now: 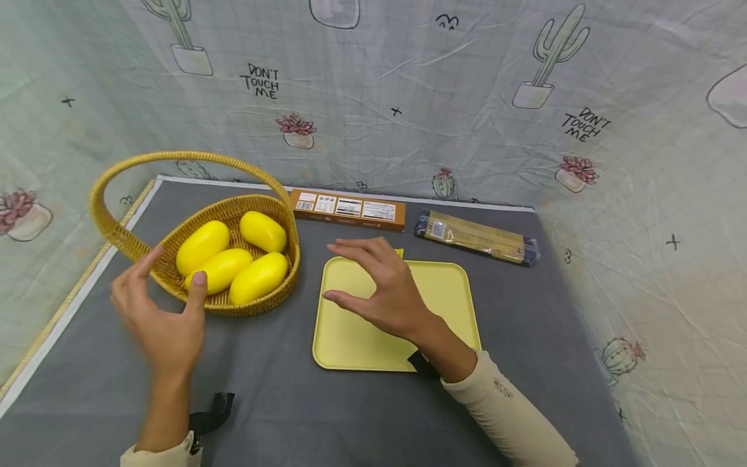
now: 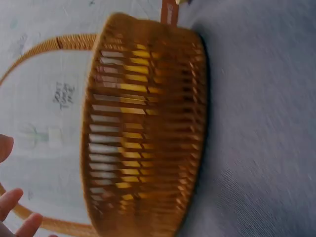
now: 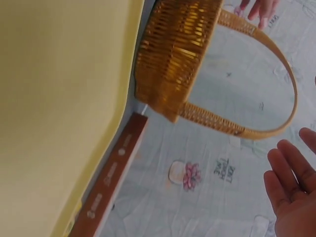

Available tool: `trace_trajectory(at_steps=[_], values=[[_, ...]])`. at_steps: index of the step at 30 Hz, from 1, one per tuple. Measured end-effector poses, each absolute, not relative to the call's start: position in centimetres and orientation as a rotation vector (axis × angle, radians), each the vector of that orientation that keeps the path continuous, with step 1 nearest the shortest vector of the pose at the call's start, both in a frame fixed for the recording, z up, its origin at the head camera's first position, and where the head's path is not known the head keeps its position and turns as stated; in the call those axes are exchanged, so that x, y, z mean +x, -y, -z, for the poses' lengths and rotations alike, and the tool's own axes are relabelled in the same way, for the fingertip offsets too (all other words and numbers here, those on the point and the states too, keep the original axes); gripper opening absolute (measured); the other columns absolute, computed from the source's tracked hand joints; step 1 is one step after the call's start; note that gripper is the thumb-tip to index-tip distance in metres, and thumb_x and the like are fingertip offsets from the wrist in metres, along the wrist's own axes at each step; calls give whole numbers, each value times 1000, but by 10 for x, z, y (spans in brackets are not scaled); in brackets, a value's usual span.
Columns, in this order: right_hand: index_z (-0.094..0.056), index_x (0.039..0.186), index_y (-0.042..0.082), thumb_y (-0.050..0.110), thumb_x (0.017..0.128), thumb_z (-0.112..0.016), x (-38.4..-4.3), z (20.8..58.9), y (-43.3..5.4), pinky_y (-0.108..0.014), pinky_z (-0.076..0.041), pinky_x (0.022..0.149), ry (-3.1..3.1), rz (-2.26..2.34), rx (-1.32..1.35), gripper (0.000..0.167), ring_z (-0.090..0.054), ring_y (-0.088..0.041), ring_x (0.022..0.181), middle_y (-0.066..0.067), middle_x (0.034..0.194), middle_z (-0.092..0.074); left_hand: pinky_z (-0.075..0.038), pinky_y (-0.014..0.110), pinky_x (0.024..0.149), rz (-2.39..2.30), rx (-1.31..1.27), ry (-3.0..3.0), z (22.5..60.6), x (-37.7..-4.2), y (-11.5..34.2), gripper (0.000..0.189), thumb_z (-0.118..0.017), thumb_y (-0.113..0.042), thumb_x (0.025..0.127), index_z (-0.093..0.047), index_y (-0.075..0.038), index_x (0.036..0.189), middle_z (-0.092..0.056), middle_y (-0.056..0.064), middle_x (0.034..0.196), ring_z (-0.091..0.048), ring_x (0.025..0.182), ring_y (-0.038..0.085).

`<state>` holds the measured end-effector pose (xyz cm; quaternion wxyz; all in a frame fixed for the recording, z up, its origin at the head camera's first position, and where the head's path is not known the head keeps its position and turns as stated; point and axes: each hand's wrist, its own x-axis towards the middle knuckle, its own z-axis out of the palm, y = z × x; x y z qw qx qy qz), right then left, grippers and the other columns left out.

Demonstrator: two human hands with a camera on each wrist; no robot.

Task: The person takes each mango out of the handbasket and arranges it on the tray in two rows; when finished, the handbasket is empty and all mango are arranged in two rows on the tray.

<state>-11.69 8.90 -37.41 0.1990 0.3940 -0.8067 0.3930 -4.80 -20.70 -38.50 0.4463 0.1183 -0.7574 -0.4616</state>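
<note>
Four smooth, mango-shaped yellow fruits (image 1: 224, 269) lie loose, some touching, in an oval wicker basket (image 1: 251, 309) at centre left of the frame. The basket's tall arched handle (image 1: 192, 156) rises toward the upper left.

At lower left, the left hand (image 1: 160, 321) is spread with thumb and forefinger well apart, gripping nothing; its fingertips overlap the basket's near left edge, and whether they touch it cannot be told. A careless sweep there could knock the handle and tip the basket, since its contents look free to roll.

Near the centre, the right hand (image 1: 385, 285) makes a wide, empty C above a pale yellow tray (image 1: 356, 344). The tray's rim looks low, so rounded fruit set down there might roll off; the smooth skins could also slip from a loose grasp.

Behind these, along the far edge of the grey tabletop (image 1: 274, 402), lie a long brown carton (image 1: 348, 209) and, to its right, a clear-wrapped packet (image 1: 475, 237); an overlong reach might nudge either one
</note>
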Motion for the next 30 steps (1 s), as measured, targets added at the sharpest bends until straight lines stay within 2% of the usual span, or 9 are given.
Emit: trace_trajectory(at_steps=[5, 12, 17, 21, 25, 30], values=[[-68, 142, 16, 37, 85, -91, -117, 379, -67, -31, -52, 103, 2258, -1096, 1168, 65, -61, -18, 125, -2, 142, -68, -29, 33, 110, 1198, 435, 1865, 407, -49, 237, 53, -79, -16, 89, -68, -8, 139, -50, -18, 132, -43, 128, 2], [-69, 140, 16, 40, 86, -90, -121, 386, -42, -27, -52, 101, 2298, -1089, 1231, 63, -61, -16, 121, -1, 139, -69, -33, 30, 115, 1299, 640, 1956, 446, -62, 266, 55, -82, -23, 91, -66, -17, 143, -42, -20, 130, -47, 132, 11], [-68, 141, 19, 42, 87, -89, -129, 391, -24, -24, -50, 102, 2332, -1110, 1261, 63, -60, -14, 121, 0, 137, -69, -34, 30, 117, 1336, 634, 1966, 454, -67, 272, 55, -81, -18, 91, -65, -14, 144, -41, -19, 132, -49, 136, 17], [-69, 140, 20, 41, 88, -88, -136, 396, -9, -24, -49, 99, 2366, -1137, 1281, 60, -60, -13, 119, 1, 136, -70, -38, 33, 121, 1430, 620, 1961, 456, -70, 276, 55, -80, -15, 92, -64, -13, 145, -42, -11, 146, -50, 143, 24], [-70, 139, 19, 38, 89, -87, -143, 401, 5, -25, -50, 102, 2416, -1177, 1305, 57, -61, -14, 123, 0, 136, -70, -42, 37, 120, 1553, 626, 1943, 458, -70, 278, 57, -77, -14, 95, -60, -14, 149, -37, 1, 163, -47, 149, 29], [-69, 140, 17, 38, 93, -84, -151, 403, 18, -28, -49, 105, 2504, -1167, 1331, 54, -62, -17, 126, -1, 137, -70, -37, 46, 126, 1663, 644, 1930, 459, -69, 279, 59, -73, -12, 99, -53, -17, 155, -36, 1, 168, -41, 154, 24]])
